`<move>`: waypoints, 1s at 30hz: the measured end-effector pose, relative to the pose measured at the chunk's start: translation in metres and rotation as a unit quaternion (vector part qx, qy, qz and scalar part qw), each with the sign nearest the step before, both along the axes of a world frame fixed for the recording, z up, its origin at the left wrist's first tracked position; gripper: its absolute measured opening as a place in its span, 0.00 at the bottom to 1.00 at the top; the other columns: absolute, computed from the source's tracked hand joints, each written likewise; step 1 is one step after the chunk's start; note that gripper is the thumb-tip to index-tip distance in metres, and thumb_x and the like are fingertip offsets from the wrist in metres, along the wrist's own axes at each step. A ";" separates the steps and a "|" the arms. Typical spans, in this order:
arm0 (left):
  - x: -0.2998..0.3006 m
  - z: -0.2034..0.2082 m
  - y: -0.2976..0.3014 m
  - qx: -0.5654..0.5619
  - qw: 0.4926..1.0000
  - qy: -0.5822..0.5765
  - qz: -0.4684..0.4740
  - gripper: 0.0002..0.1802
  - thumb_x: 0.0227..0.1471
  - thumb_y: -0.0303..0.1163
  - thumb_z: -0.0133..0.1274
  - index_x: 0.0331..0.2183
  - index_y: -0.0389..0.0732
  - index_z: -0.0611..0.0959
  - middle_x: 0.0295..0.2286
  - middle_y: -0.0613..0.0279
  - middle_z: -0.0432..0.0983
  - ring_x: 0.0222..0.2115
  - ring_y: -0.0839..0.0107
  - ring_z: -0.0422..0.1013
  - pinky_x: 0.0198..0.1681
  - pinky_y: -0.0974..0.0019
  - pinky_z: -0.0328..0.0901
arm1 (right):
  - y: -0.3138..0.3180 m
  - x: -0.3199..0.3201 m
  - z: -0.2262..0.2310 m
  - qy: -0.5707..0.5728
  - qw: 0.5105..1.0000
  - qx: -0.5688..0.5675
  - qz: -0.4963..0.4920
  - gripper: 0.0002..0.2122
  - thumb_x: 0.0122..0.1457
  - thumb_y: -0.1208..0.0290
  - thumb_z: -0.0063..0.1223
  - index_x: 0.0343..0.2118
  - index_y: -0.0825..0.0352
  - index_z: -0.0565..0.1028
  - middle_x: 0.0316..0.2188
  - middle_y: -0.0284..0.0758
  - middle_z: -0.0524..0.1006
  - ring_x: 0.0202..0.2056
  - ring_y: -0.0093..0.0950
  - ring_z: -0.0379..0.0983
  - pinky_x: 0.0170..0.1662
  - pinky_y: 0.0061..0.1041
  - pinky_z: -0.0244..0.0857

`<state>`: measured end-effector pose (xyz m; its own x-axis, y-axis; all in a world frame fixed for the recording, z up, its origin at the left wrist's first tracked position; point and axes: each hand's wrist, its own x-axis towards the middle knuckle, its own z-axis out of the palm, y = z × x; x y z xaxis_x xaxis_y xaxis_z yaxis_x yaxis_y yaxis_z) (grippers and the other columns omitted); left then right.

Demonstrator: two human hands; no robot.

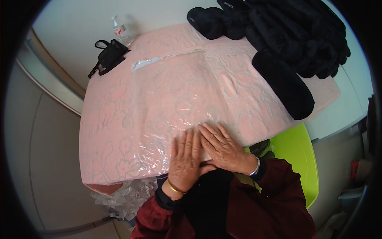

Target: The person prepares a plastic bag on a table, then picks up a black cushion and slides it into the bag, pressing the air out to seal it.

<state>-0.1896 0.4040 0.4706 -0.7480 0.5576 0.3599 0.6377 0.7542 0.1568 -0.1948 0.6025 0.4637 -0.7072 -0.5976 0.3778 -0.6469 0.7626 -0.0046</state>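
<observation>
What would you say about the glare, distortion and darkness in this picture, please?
Head view: bright glints streak the clear plastic bag, strongest just left of the left hand; head view: the fisheye bows lines on the grey panel at left, and the corners go black; head view: the dark plush items at upper right lose much surface detail.

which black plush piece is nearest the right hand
The long, round-ended black piece, lying lowest of them in the picture, on the pink floral cloth. It comes closest to the right hand; the other black pieces sit farther back.
</observation>
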 end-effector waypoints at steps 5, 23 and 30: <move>-0.002 0.001 -0.058 -0.092 0.995 -0.012 0.030 0.58 0.45 0.68 0.51 0.61 0.28 0.64 0.63 0.41 0.59 0.65 0.49 0.55 0.67 0.43 0.48 | 0.022 0.000 0.019 -0.091 0.996 0.022 -0.008 0.43 0.51 0.49 0.62 0.64 0.76 0.61 0.68 0.45 0.56 0.70 0.40 0.49 0.71 0.42 0.42; 0.026 -0.015 -0.132 -0.137 0.976 0.019 0.167 0.68 0.41 0.77 0.50 0.63 0.25 0.59 0.63 0.35 0.56 0.65 0.41 0.52 0.68 0.38 0.41 | 0.056 0.012 0.009 -0.103 0.994 -0.009 -0.029 0.50 0.52 0.37 0.56 0.66 0.77 0.54 0.70 0.49 0.49 0.72 0.42 0.41 0.72 0.47 0.31; 0.041 -0.021 -0.136 -0.128 0.969 -0.015 0.210 0.67 0.40 0.74 0.55 0.64 0.27 0.58 0.63 0.36 0.55 0.66 0.40 0.50 0.67 0.34 0.38 | 0.055 0.012 0.017 -0.153 0.984 -0.093 0.018 0.48 0.54 0.38 0.56 0.65 0.77 0.56 0.68 0.50 0.52 0.71 0.45 0.42 0.70 0.54 0.33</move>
<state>-0.1483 0.2678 0.4498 -0.9364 0.2694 0.2249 0.2636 0.9630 -0.0563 -0.1828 0.6578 0.4803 -0.7844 -0.5652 0.2556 -0.6201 0.7072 -0.3396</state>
